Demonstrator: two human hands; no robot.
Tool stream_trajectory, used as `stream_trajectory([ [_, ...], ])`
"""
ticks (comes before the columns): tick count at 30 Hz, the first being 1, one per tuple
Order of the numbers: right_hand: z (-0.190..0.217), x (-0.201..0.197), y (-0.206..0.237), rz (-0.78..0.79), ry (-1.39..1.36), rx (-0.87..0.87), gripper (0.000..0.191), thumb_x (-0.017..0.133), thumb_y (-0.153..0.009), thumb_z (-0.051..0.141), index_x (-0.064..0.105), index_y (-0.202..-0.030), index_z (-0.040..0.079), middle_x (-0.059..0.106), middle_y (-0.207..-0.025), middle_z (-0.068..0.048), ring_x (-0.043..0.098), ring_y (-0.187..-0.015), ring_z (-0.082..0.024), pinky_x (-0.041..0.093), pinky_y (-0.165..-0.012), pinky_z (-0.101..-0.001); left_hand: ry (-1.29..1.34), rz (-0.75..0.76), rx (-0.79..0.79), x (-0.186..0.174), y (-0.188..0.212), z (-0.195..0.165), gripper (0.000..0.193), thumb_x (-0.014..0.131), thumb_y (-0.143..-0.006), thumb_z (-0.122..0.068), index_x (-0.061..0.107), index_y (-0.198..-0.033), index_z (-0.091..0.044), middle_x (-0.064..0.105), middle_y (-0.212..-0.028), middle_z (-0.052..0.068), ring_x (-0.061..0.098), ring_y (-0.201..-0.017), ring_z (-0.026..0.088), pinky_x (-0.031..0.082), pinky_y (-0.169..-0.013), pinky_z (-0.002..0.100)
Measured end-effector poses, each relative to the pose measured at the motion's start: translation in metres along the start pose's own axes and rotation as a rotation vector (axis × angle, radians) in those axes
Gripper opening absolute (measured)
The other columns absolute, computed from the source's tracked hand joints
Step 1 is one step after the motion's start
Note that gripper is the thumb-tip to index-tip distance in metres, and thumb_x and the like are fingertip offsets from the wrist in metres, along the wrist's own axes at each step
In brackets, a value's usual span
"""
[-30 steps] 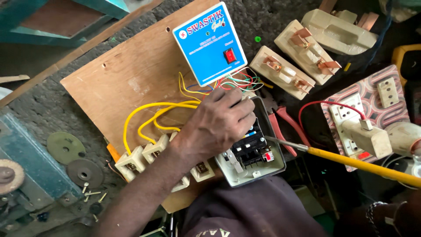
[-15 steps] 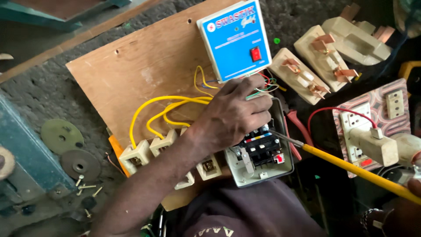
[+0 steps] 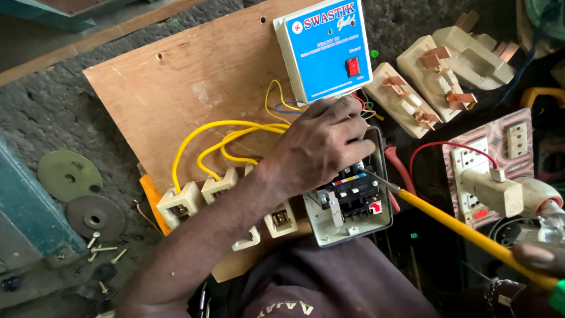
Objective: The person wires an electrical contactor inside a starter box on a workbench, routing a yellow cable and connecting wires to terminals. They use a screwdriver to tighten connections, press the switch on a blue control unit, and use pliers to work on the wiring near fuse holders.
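Diagonally, yellow screwdriver [image 3: 465,232] tip points up-left into breaker box [image 3: 353,200].

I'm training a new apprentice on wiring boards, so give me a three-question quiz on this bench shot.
1. True or false: the left hand rests on the open grey switch box.
2. What colour is the shaft of the screwdriver held by the right hand?
A. green
B. yellow
C. black
3. The curved yellow wires run over the ____ board to the cream fuse holders.

Key: 1 true; 2 B; 3 plywood.
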State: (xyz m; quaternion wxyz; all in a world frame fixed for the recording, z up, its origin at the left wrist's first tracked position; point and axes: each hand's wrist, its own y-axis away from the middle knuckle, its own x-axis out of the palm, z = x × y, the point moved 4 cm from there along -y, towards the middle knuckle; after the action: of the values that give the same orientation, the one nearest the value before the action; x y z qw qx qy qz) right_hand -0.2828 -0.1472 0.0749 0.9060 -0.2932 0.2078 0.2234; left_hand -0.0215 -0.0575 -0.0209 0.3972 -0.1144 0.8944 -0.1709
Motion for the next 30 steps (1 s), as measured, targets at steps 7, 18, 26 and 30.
stream_trajectory([
  [7, 0.005, -0.002, 0.003, -0.013, -0.005, -0.012, 0.043, 0.072, -0.104, 0.018, 0.048, -0.131, -0.006, 0.07, -0.101, -0.014, 0.072, -0.09, -0.024, 0.058, -0.083, -0.0343, -0.253, 0.093, 0.078, -0.004, -0.005, -0.004, 0.012, 0.065, -0.089, -0.015, 0.073, -0.079, -0.016, 0.062, -0.121, -0.003, 0.044, -0.132, 0.026, 0.043, -0.102, 0.044],
  [18, 0.017, -0.015, 0.004, -0.036, 0.015, -0.023, 0.043, 0.071, -0.106, 0.018, 0.048, -0.132, -0.007, 0.069, -0.102, -0.014, 0.072, -0.092, -0.023, 0.058, -0.086, -0.0337, 0.061, 0.167, 0.018, -0.002, -0.018, 0.002, 0.01, 0.069, -0.072, -0.017, 0.072, -0.063, -0.018, 0.053, -0.11, -0.004, 0.041, -0.122, 0.025, 0.028, -0.095, 0.055],
  [26, 0.022, -0.015, 0.002, -0.042, 0.012, -0.036, 0.042, 0.071, -0.108, 0.018, 0.047, -0.132, -0.008, 0.069, -0.103, -0.014, 0.072, -0.093, -0.023, 0.059, -0.088, -0.0332, 0.098, 0.158, 0.024, 0.003, -0.016, 0.006, 0.012, 0.069, -0.074, -0.014, 0.073, -0.065, -0.02, 0.05, -0.104, -0.002, 0.045, -0.118, 0.022, 0.027, -0.099, 0.055],
  [30, 0.024, -0.015, 0.001, -0.042, 0.013, -0.04, 0.042, 0.07, -0.109, 0.018, 0.047, -0.133, -0.008, 0.069, -0.104, -0.015, 0.072, -0.094, -0.023, 0.059, -0.089, -0.033, 0.098, 0.162, 0.025, 0.002, -0.016, 0.007, 0.014, 0.07, -0.075, -0.015, 0.073, -0.063, -0.021, 0.051, -0.103, -0.002, 0.045, -0.118, 0.021, 0.027, -0.1, 0.054],
])
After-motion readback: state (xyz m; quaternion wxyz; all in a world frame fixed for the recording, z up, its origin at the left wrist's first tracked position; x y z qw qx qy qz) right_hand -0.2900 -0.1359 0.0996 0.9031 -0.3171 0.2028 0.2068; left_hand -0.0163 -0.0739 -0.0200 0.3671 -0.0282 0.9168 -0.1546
